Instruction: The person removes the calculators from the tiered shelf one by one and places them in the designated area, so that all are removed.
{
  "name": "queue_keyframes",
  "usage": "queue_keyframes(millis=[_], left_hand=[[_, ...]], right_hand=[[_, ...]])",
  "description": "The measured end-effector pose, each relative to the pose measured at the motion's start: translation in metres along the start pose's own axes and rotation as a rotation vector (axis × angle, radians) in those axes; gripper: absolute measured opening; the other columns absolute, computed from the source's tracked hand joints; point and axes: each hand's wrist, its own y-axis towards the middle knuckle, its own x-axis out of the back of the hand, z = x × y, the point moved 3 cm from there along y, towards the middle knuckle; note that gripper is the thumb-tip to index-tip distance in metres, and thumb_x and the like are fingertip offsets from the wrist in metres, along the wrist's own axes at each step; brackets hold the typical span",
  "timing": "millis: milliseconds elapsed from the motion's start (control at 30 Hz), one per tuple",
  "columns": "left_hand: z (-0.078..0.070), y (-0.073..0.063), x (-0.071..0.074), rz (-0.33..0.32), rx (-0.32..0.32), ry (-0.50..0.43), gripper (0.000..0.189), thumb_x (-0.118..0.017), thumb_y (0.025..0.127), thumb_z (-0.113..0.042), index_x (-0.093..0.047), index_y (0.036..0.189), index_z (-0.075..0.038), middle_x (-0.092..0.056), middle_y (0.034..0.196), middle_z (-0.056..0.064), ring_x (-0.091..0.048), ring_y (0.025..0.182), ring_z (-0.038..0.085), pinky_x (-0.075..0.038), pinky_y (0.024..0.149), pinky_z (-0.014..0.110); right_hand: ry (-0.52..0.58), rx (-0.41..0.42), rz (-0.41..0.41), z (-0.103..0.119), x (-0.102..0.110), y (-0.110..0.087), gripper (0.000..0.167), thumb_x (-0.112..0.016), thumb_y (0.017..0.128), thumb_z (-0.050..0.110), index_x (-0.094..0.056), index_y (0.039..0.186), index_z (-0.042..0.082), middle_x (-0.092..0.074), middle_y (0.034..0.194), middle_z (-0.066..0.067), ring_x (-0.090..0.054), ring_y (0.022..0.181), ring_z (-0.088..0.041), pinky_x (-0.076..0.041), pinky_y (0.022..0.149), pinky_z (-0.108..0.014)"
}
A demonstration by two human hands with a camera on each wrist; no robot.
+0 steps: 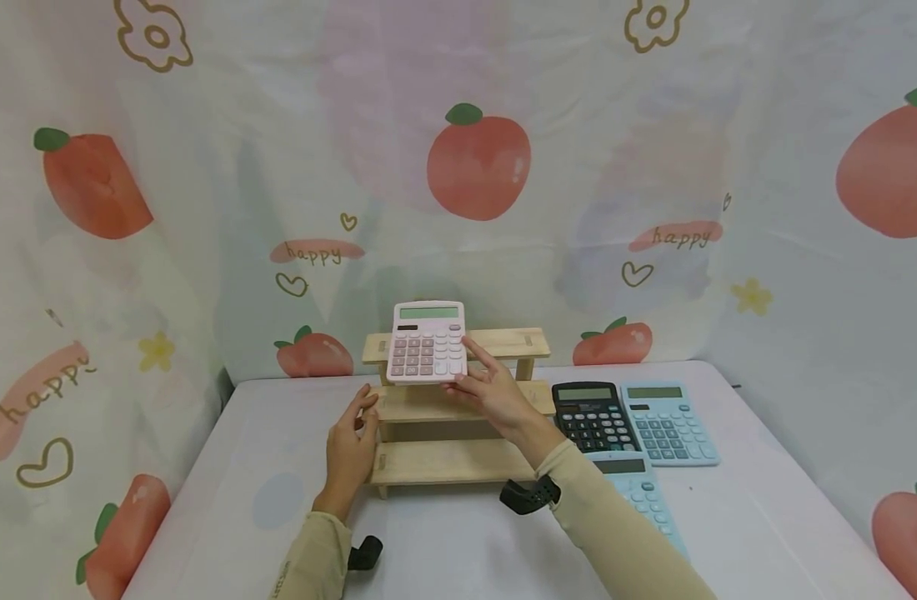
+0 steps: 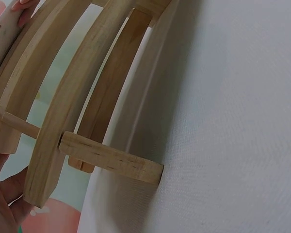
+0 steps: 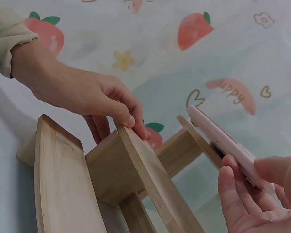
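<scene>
A pink calculator [image 1: 428, 343] with a grey-green screen leans at the top tier of a three-tier wooden stand [image 1: 448, 461], overlapping the left part of that tier in the head view. My right hand [image 1: 496, 400] holds it by the lower right corner. In the right wrist view, the calculator [image 3: 228, 145] shows edge-on, thumb on its front and fingers behind. With thumb and fingers, my left hand [image 1: 352, 446] grips the left end of the stand's middle shelf; the right wrist view shows that hand [image 3: 82, 94] pinching the board's end.
Right of the stand lie a black calculator [image 1: 595, 417] and a light blue calculator [image 1: 670, 423] side by side. Another blue calculator [image 1: 638, 492] is nearer, partly hidden by my right sleeve. The white table [image 1: 278, 450] meets a fruit-printed cloth [image 1: 398, 250] behind the stand.
</scene>
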Motion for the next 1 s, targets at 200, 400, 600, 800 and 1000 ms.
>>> queue_keyframes(millis=[200,400,600,800,1000], left_hand=[[0.000,0.000,0.001,-0.005,0.003,-0.001,0.041,-0.054,0.102,-0.015,-0.059,0.143,-0.014,-0.073,0.127,0.004,-0.073,0.098,0.029,-0.056,0.088,0.047],[0.001,0.000,0.002,-0.010,-0.001,-0.010,0.040,-0.055,0.102,-0.016,-0.059,0.142,-0.015,-0.073,0.126,0.004,-0.072,0.095,0.028,-0.055,0.085,0.044],[0.002,0.000,0.001,-0.009,-0.001,-0.014,0.041,-0.055,0.102,-0.016,-0.059,0.143,-0.015,-0.073,0.127,0.005,-0.071,0.095,0.027,-0.055,0.085,0.042],[0.002,0.001,0.001,-0.018,-0.001,-0.023,0.039,-0.056,0.102,-0.016,-0.061,0.141,-0.015,-0.073,0.127,0.004,-0.071,0.093,0.027,-0.055,0.084,0.042],[0.002,-0.001,0.000,-0.005,0.004,-0.035,0.041,-0.055,0.103,-0.016,-0.058,0.143,-0.015,-0.072,0.128,0.005,-0.071,0.095,0.027,-0.057,0.084,0.040]], right_hand=[[-0.009,0.029,0.017,0.002,0.004,-0.007,0.072,-0.045,0.103,-0.007,-0.020,0.163,0.023,-0.045,0.151,-0.032,-0.071,0.097,-0.011,-0.057,0.089,-0.024],[-0.024,0.034,0.017,0.006,0.008,-0.016,0.072,-0.046,0.102,-0.007,-0.022,0.163,0.025,-0.047,0.149,-0.031,-0.071,0.095,-0.009,-0.057,0.090,-0.024],[-0.047,0.051,0.041,0.011,0.012,-0.028,0.073,-0.046,0.102,-0.007,-0.018,0.164,0.022,-0.043,0.153,-0.032,-0.071,0.097,-0.009,-0.057,0.091,-0.025],[-0.057,0.064,0.059,0.013,0.018,-0.040,0.073,-0.048,0.102,-0.006,-0.018,0.164,0.021,-0.042,0.153,-0.032,-0.071,0.101,-0.012,-0.057,0.091,-0.026],[-0.085,0.060,0.062,0.013,0.025,-0.054,0.074,-0.049,0.102,-0.004,-0.017,0.164,0.022,-0.041,0.154,-0.031,-0.070,0.103,-0.010,-0.057,0.093,-0.026]])
